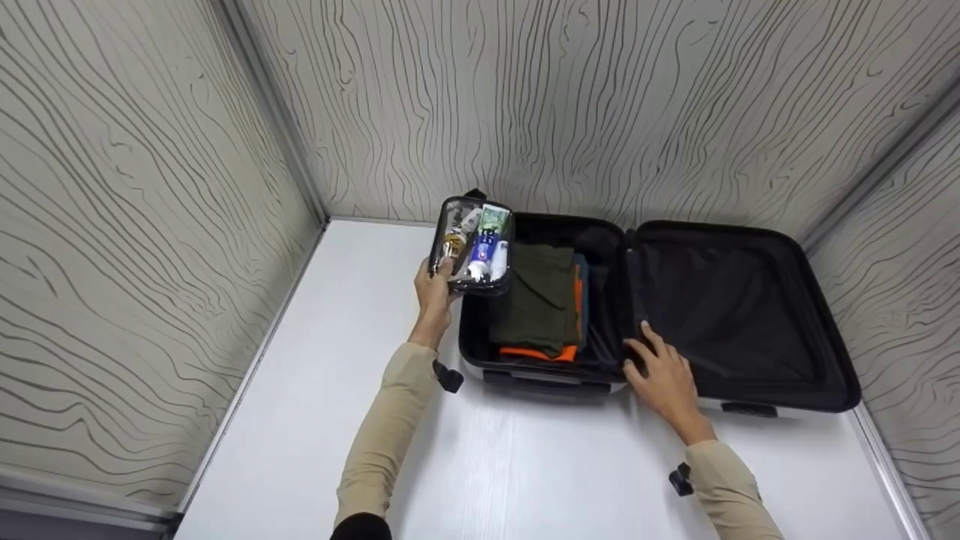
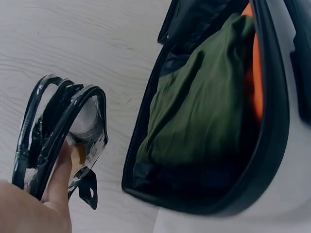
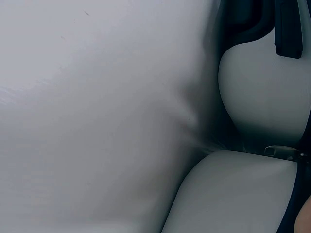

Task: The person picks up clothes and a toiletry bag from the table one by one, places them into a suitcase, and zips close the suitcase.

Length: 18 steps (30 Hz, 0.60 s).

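Note:
In the head view, my left hand (image 1: 433, 294) grips a clear toiletry bag (image 1: 472, 234) with black trim, thumb over its near edge. A toothpaste tube (image 1: 482, 253) and other small toiletries show through its front. The bag overlaps the far left corner of an open black-lined suitcase (image 1: 469, 346). In the left wrist view, the bag appears side-on, apart from the suitcase rim. Folded dark green cloth (image 1: 534, 300) lies inside the suitcase, over orange cloth (image 1: 537, 353). My right hand (image 1: 666, 379), fingers spread, rests by the hinge at the lid's near edge.
The suitcase lid (image 1: 724, 307) lies opened out to the right, lined in black. A carry handle (image 1: 546, 384) is on the suitcase's near side. Patterned wall panels (image 1: 480, 97) stand behind and on both sides of the white table (image 1: 322, 360).

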Tool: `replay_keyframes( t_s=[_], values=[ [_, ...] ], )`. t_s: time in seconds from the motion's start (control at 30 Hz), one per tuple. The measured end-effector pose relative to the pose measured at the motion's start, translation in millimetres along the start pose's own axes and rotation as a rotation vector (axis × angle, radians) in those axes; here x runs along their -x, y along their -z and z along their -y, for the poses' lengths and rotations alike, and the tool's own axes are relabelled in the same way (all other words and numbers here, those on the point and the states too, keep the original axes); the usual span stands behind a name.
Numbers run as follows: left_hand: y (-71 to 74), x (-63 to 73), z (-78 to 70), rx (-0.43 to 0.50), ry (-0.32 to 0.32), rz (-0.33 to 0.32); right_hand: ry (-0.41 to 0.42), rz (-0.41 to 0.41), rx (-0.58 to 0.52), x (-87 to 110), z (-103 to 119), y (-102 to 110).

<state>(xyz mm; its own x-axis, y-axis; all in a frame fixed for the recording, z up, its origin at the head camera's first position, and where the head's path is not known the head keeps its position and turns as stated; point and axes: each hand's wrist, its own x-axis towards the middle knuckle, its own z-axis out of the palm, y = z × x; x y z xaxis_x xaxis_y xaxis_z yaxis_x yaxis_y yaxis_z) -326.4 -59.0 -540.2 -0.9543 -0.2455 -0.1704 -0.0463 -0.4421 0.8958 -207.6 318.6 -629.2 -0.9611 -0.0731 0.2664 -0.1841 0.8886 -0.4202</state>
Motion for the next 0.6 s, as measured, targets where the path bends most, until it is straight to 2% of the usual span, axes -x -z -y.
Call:
replay_keyframes(
  t_s=[0.3,0.6],
  values=[
    [-21.1,10.0,19.2,-0.015,0.016,0.035,0.000,0.009,-0.010,0.1,1.2,1.1],
    [-34.8,24.2,43.7,-0.061,0.072,0.051,-0.004,-0.012,-0.004,0.4,1.1,-0.1]
  ],
)
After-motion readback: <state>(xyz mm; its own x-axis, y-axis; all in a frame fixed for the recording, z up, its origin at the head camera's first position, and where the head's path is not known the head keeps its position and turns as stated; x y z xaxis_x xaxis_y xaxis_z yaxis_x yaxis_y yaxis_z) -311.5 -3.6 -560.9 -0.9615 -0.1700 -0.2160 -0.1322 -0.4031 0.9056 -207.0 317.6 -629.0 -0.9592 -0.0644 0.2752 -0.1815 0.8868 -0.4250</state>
